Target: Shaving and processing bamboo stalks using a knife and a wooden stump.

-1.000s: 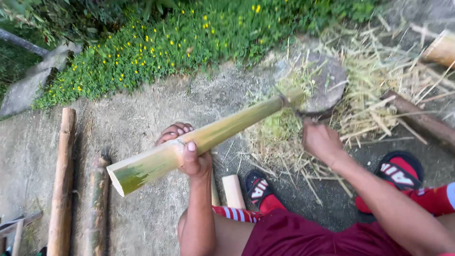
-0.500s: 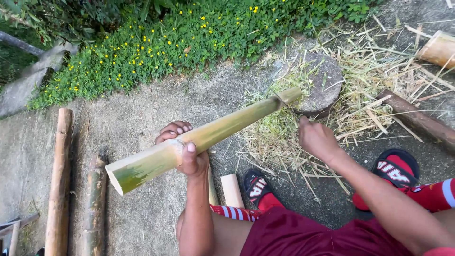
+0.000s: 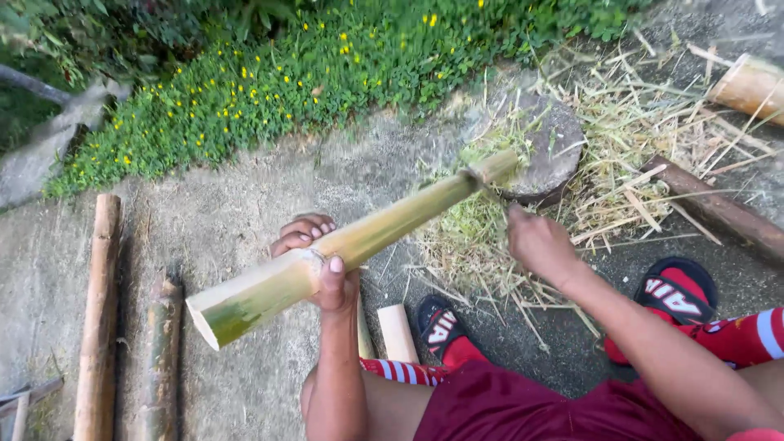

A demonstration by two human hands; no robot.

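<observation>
The left hand [image 3: 314, 265] wraps around a long green-yellow bamboo pole [image 3: 351, 245], fingers curled under it and the thumb pressed over the top, gripping it a little way in from its near cut end. The pole runs slantwise from that near-left end, which hangs above the concrete ground [image 3: 245, 196], up to the far right, where its other end rests on a round wooden chopping block [image 3: 551, 147]. The right hand [image 3: 539, 245] is closed in a fist just right of the pole, near the block; it seems to hold the handle of a blade that meets the pole close to its far end, though the tool is too blurred and hidden to tell for sure. A litter of straw-like bamboo shavings [image 3: 621, 171] lies around the block. On the far left two weathered poles [image 3: 98, 318] lie side by side on the ground. Another bamboo piece [image 3: 747, 86] lies at the far right, and a dark log [image 3: 719, 208] lies near it. Below the hands are feet in black and red sandals [image 3: 678, 294] with striped socks, and a short cut bamboo piece [image 3: 398, 333] stands by the left foot. Green plants with yellow flowers [image 3: 269, 73] border the far side.
</observation>
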